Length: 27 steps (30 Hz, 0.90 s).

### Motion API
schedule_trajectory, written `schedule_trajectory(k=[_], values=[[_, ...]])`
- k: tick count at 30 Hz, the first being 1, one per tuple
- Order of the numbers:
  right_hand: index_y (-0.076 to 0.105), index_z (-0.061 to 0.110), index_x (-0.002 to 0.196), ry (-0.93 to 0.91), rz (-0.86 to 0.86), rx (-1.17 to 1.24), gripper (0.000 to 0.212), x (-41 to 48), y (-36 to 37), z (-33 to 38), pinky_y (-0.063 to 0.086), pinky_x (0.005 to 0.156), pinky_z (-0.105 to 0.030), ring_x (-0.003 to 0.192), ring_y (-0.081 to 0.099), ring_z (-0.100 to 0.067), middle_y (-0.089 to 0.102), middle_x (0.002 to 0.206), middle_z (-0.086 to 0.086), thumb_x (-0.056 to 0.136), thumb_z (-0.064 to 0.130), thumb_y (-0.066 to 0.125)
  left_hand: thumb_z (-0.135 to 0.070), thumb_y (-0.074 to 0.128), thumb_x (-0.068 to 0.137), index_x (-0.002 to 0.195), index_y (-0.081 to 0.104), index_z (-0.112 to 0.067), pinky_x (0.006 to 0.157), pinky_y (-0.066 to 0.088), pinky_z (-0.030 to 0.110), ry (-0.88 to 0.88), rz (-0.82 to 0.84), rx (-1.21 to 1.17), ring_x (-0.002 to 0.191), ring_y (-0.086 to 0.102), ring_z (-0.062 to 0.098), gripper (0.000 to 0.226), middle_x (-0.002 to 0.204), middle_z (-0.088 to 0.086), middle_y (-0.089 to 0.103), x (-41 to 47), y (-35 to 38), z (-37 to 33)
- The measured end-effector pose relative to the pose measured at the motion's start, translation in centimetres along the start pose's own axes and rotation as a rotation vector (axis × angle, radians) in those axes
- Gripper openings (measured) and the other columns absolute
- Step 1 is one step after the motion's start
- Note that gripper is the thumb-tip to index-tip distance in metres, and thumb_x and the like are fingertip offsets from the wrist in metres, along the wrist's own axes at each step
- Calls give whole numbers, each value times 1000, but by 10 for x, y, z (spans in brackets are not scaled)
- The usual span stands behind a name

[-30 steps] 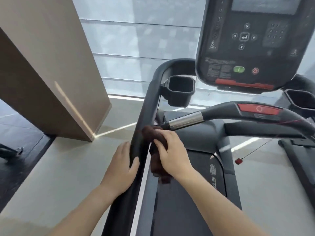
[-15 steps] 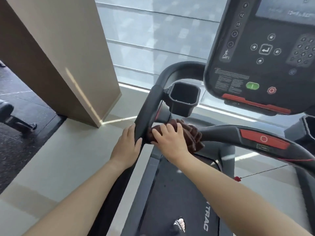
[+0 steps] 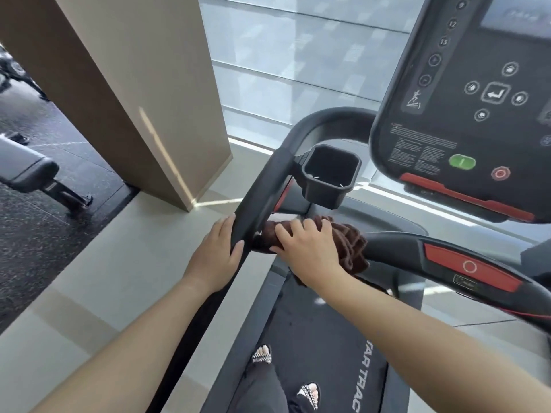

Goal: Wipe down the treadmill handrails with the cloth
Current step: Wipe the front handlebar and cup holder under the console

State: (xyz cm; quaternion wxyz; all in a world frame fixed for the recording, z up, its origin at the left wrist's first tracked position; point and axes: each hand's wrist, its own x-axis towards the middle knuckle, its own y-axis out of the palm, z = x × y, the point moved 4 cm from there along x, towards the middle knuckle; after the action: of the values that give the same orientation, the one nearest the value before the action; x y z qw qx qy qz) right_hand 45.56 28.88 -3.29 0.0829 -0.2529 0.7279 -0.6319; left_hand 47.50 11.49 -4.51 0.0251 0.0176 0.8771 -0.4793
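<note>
A black side handrail (image 3: pixel 269 180) of the treadmill runs up from the lower middle and curves right toward the console. My left hand (image 3: pixel 216 251) grips this rail from its left side, thumb over the top. A dark brown cloth (image 3: pixel 350 242) is bunched around the front crossbar (image 3: pixel 399 251) where it meets the side rail. My right hand (image 3: pixel 310 248) presses down on the cloth, fingers spread over it. The metal section of the crossbar is hidden under the cloth and hand.
A black cup holder (image 3: pixel 329 174) sits just above the hands. The console (image 3: pixel 465 114) with green and red buttons hangs at the upper right. A beige column (image 3: pixel 134 93) stands to the left. My feet (image 3: pixel 262 354) are on the belt (image 3: pixel 322 338). A bench (image 3: pixel 29 171) is at far left.
My right hand has carried the cloth from the side rail onto the crossbar's metal section, covering it. My left hand slid a little higher on the side rail. The view moved closer and lower.
</note>
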Motion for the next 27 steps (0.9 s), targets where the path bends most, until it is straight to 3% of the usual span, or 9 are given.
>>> schedule_trajectory(k=[6,10,14,17,19,21,23,27], values=[[62,21,97,-28,47,40,38,-1,-1,4,47,68,-42,74,59,-24,64,86,-3,75,51,67,-27,41,94,145,20,-9,109,28,32,15,20,23,138,28,21,58,152,7,26,-2,0,1],[60,21,103,183,31,132,33,-16,-24,-43,43,72,-44,82,60,-28,64,90,-3,83,47,60,-24,43,94,145,19,-4,115,17,32,52,70,41,142,18,25,60,154,12,17,9,-5,-7],[46,27,126,537,88,305,41,-22,-49,-75,37,87,-49,110,50,-29,57,117,-2,92,49,41,-24,45,92,144,24,-11,115,21,38,167,59,33,142,17,24,57,155,8,15,49,-7,-42],[34,31,138,543,181,215,53,-34,-48,-73,29,97,-52,127,35,-27,41,138,-4,91,56,37,-26,46,92,144,28,-13,114,24,39,220,106,93,142,17,22,56,156,4,13,72,0,-61],[41,33,134,513,230,146,56,-39,-41,-74,21,100,-57,131,31,-27,40,141,-6,87,62,37,-26,46,92,143,30,-13,113,25,41,252,135,174,141,18,24,55,156,5,15,81,6,-62],[54,32,124,484,211,102,54,-34,-37,-78,16,99,-62,129,37,-32,48,137,-7,83,64,39,-27,45,91,141,34,-12,114,24,42,301,138,273,141,19,25,53,155,7,19,87,12,-59],[56,31,122,397,224,80,58,-25,-32,-75,26,96,-64,124,45,-35,54,133,-7,80,65,36,-26,46,90,139,38,-11,115,20,41,341,123,345,141,20,26,51,153,8,24,91,18,-54],[56,27,117,249,262,100,57,-16,-25,-59,41,79,-48,90,59,-30,66,101,-3,81,66,36,-20,52,86,131,49,-10,112,25,46,373,56,392,138,27,30,46,150,11,33,90,24,-50]])
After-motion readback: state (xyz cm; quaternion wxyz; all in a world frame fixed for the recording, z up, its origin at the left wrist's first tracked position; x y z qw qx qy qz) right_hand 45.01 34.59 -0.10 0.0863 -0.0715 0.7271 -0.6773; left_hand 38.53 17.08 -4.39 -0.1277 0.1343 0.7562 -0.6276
